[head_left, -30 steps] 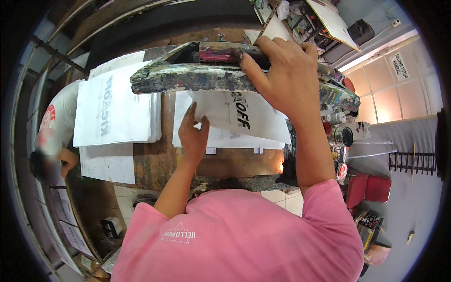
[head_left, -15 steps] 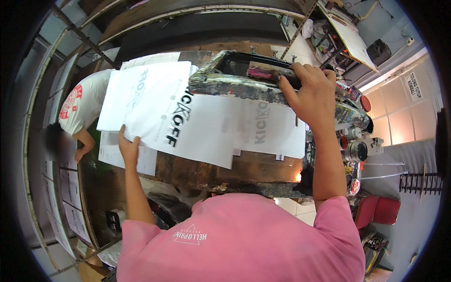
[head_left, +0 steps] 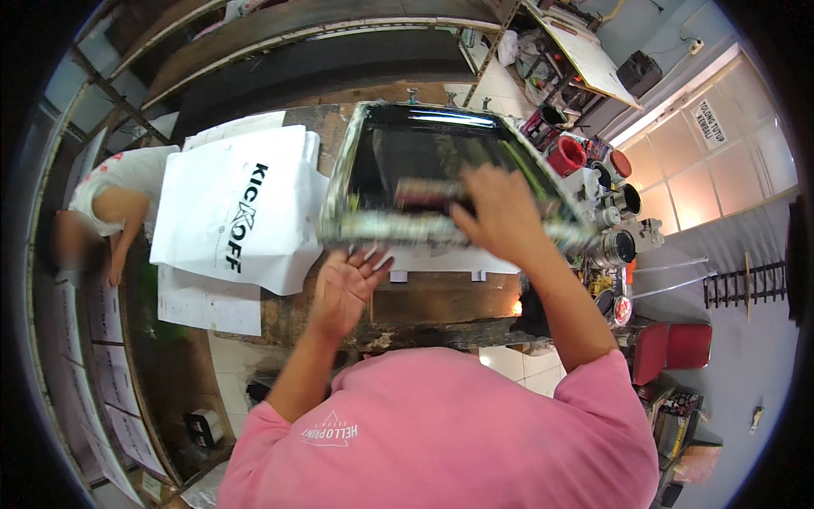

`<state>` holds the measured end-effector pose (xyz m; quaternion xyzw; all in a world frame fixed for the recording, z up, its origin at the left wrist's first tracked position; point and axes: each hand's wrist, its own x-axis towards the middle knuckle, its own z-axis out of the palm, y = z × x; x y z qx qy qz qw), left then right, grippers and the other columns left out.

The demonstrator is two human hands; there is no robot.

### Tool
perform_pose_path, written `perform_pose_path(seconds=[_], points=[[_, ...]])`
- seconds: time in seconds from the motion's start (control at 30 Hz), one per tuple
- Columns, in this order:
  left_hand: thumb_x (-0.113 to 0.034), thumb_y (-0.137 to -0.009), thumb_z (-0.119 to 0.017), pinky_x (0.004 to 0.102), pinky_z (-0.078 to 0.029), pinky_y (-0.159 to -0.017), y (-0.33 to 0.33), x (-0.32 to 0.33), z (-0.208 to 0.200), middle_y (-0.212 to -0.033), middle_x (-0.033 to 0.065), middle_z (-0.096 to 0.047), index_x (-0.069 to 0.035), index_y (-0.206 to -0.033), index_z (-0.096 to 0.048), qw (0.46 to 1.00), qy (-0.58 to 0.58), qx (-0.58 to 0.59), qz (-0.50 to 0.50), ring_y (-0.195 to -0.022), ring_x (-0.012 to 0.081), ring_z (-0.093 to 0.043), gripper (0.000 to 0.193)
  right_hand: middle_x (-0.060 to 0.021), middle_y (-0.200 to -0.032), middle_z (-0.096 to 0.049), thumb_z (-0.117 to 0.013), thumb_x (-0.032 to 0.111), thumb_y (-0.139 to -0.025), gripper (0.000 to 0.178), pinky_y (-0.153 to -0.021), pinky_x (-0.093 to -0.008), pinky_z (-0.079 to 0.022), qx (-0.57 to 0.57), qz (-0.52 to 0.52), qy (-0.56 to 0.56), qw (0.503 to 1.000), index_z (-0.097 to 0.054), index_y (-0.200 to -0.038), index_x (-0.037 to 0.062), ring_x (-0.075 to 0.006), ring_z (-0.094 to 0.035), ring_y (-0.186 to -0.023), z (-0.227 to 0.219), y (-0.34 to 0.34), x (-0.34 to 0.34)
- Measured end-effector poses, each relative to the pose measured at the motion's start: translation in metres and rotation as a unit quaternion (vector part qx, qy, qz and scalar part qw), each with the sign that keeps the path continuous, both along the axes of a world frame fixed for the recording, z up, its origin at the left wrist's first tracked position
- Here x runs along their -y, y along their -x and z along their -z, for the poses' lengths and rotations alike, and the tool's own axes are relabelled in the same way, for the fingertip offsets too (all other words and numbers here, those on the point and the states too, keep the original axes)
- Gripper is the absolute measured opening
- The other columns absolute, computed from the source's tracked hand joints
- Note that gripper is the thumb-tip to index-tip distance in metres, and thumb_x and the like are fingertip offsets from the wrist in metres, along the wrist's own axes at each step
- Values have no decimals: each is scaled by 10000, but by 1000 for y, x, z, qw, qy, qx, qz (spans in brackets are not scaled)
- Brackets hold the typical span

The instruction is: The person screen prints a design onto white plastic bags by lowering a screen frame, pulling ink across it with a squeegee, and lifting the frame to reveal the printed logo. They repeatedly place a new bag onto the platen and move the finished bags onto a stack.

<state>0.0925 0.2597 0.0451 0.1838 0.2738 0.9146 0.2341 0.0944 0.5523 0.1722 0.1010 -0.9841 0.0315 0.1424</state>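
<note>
A paint-stained screen-printing frame [head_left: 352, 216] lies low over the table, its near edge blurred. Inside it, close to the near rail, is a squeegee [head_left: 420, 193]. My right hand [head_left: 504, 212] reaches over the near rail at the squeegee's right end. Its thumb and fingers are smeared by motion, so I cannot tell if they grip it. Palm up, my left hand [head_left: 346, 293] is just below the frame's near-left edge, fingers apart and holding nothing. To its left lies a stack of white printed sheets [head_left: 203, 195], the top one bearing black lettering. Most of the sheet under the frame is hidden.
Paint tubs [head_left: 566, 154] and cans [head_left: 616, 246] crowd the table's right end. On the far left a person in a white shirt [head_left: 127, 182] bends beside a rack [head_left: 161, 399] of printed sheets. A red chair [head_left: 674, 348] stands at the lower right.
The tilted-up frame has come down over the table. My right hand has gone from its rail to the squeegee's end. My left hand has let go of the printed sheet, which lies on the stack.
</note>
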Motion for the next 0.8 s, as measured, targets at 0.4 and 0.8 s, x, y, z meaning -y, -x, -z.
perform_pose_path(seconds=[0.4,0.8], points=[[-900,-892,-371,512,-407,-1140,-53,-16,116,-1424,207,-523,-33,-1559,-315,851,297,430,-50,-1313,342,-533,1096,-103,-1074,-649,-694,223,-917,383,-854,-469,-539,47,-43,61,996,-623,-1287,159,-343,-634,-1023,226,174,-88],[-898,-899,-349,514,-365,-1146,-57,-24,151,-1566,151,-431,-80,-1613,-246,824,366,428,-70,-1405,318,-464,1090,-80,-958,-602,-764,319,-856,353,-789,-447,-549,21,-42,63,997,-641,-1138,145,-296,-626,-935,281,168,-75]])
